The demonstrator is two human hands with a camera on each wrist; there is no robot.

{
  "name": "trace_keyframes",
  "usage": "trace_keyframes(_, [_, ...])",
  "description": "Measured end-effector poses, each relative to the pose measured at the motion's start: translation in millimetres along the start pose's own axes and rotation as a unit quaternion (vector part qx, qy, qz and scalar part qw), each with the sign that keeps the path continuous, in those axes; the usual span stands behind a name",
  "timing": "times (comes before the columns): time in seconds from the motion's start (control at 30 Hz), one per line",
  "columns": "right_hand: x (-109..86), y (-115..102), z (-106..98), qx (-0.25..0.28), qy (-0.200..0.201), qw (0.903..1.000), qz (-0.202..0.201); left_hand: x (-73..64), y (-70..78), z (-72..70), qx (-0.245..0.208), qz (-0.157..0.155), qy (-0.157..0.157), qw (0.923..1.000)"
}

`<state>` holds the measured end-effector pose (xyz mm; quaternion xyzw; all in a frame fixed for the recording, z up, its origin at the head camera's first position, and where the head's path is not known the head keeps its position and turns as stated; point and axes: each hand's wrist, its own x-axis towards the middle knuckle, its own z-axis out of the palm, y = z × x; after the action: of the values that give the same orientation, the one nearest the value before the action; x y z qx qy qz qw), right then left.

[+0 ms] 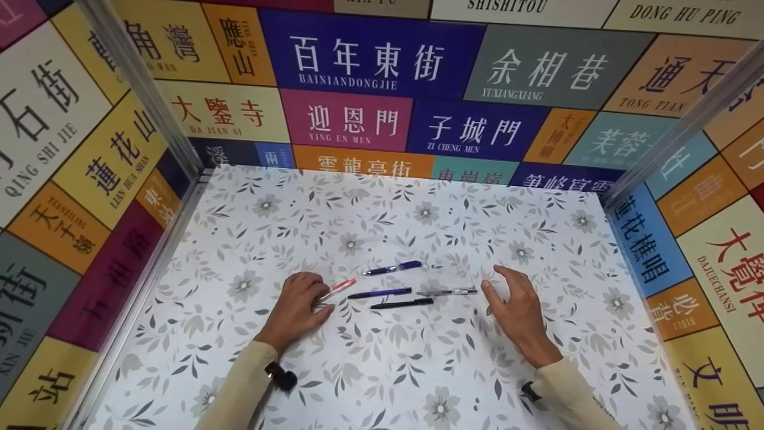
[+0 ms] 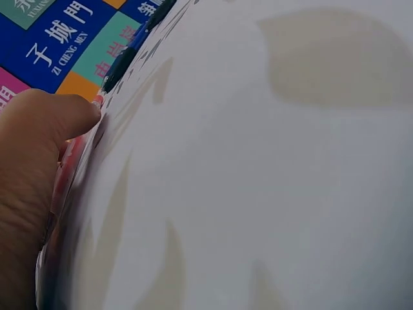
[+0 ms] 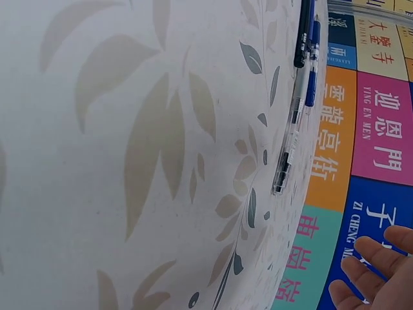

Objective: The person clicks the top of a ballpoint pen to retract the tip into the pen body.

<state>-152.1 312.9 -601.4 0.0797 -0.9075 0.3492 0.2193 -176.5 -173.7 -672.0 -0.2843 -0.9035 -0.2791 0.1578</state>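
Note:
My left hand (image 1: 297,306) rests at the left of a group of pens, its fingers bent over the near end of a red-tipped clear pen (image 1: 337,289). In the head view its thumb lies apart from that pen; the left wrist view shows the red barrel (image 2: 68,165) beyond the thumb. To the right, a blue pen (image 1: 393,268), a dark blue pen (image 1: 380,293), a black pen (image 1: 401,303) and a clear pen with dark parts (image 1: 447,291) lie on the table. My right hand (image 1: 516,307) holds nothing, fingers spread beside the clear pen's right end.
The table (image 1: 382,221) has a white cover with grey leaves and flowers. Panels of coloured tiles with Chinese writing (image 1: 364,57) stand along its back and both sides, joined by metal posts (image 1: 686,113) at the back corners.

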Motion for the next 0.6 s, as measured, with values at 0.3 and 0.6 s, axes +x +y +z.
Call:
trace_keyframes(0.3, [-2.2, -0.2, -1.6, -0.002, -0.003, 1.0, 0.007, -1.0, -0.8, -1.0, 0.012, -0.001, 0.009, 0.9999])
trace_keyframes(0.6, [-3.4, 1.7, -1.3, -0.003, 0.008, 0.9999, -0.007, -1.4, -2.0, 1.0, 0.027, 0.002, 0.027, 0.9993])
